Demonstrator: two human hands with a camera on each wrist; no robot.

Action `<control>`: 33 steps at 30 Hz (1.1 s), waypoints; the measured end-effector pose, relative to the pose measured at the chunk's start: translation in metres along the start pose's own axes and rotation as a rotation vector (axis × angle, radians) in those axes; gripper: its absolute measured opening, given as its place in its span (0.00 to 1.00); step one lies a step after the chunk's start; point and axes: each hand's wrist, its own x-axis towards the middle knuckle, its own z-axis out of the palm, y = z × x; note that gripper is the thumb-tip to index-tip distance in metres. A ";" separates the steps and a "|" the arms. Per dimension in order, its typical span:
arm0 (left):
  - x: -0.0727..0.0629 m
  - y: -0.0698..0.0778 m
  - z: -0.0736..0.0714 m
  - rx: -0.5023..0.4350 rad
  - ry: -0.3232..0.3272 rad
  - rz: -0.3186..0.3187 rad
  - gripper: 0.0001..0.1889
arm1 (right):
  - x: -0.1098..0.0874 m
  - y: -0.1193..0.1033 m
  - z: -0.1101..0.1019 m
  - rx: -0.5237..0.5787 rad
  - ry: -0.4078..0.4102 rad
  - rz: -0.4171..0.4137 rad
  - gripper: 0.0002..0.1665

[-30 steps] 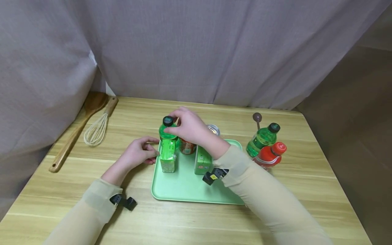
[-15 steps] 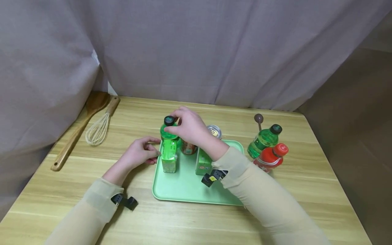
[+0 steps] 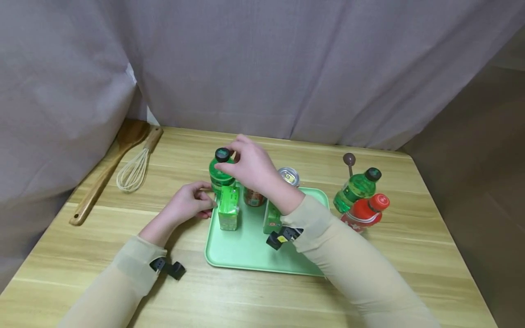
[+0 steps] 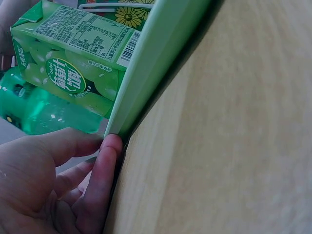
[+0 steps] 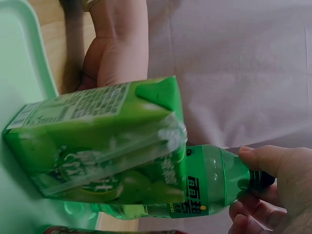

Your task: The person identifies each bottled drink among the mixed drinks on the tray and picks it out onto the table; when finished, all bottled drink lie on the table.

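Note:
My right hand (image 3: 252,164) holds a green plastic drink bottle (image 3: 219,175) by its neck, just under the black cap. The bottle stands near the back left corner of a light green tray (image 3: 246,255), its base hidden behind a green juice carton (image 3: 228,214). In the right wrist view, thumb and fingers close round the bottle (image 5: 214,180) below the cap. At the tray's left side, my left hand (image 3: 190,202) pinches the rim between thumb and finger, as the left wrist view shows on the tray edge (image 4: 141,73).
On the tray are a brown-red can (image 3: 253,197), a silver-topped can (image 3: 289,176) and another green carton (image 3: 271,218). Right of it stand a green bottle (image 3: 356,191) and a red-capped bottle (image 3: 365,213), near a brown spoon (image 3: 349,159). A whisk (image 3: 134,171) and wooden spatula (image 3: 98,182) lie left.
The right hand has shifted the held green bottle slightly left and toward the back. The left hand stays at the tray's rim. The camera view has drifted a little.

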 end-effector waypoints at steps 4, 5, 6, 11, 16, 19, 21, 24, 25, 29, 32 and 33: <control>0.000 0.001 0.000 0.002 0.007 -0.002 0.25 | -0.001 -0.009 -0.002 -0.003 0.004 -0.021 0.25; 0.000 0.002 0.000 0.001 0.010 -0.003 0.25 | -0.002 -0.011 -0.003 -0.003 0.008 -0.028 0.25; 0.000 0.003 0.000 0.002 0.013 -0.003 0.24 | -0.002 -0.013 -0.004 -0.001 0.013 -0.036 0.24; -0.001 0.005 0.001 -0.007 0.020 -0.012 0.22 | -0.003 -0.023 -0.007 0.020 0.022 -0.089 0.24; -0.002 0.003 0.000 -0.009 0.016 -0.019 0.17 | -0.005 -0.032 -0.008 0.049 0.014 -0.135 0.24; -0.001 0.002 0.001 0.005 0.013 -0.007 0.13 | -0.009 -0.037 -0.009 0.068 0.010 -0.165 0.24; 0.000 0.002 0.001 0.011 0.005 0.021 0.10 | -0.012 -0.041 -0.011 0.080 0.007 -0.184 0.24; 0.003 0.002 0.001 0.017 -0.011 0.092 0.09 | -0.018 -0.047 -0.013 0.092 0.013 -0.232 0.23; 0.004 0.001 0.001 0.031 -0.012 0.125 0.10 | -0.020 -0.049 -0.014 0.096 0.015 -0.249 0.23; 0.008 -0.001 -0.002 0.124 0.011 0.322 0.20 | -0.029 -0.054 -0.016 0.112 0.029 -0.322 0.20; 0.012 0.001 -0.003 0.115 0.044 0.454 0.24 | -0.037 -0.058 -0.018 0.134 0.026 -0.350 0.18; 0.013 0.002 -0.003 0.104 0.046 0.476 0.24 | -0.040 -0.059 -0.019 0.145 0.024 -0.361 0.17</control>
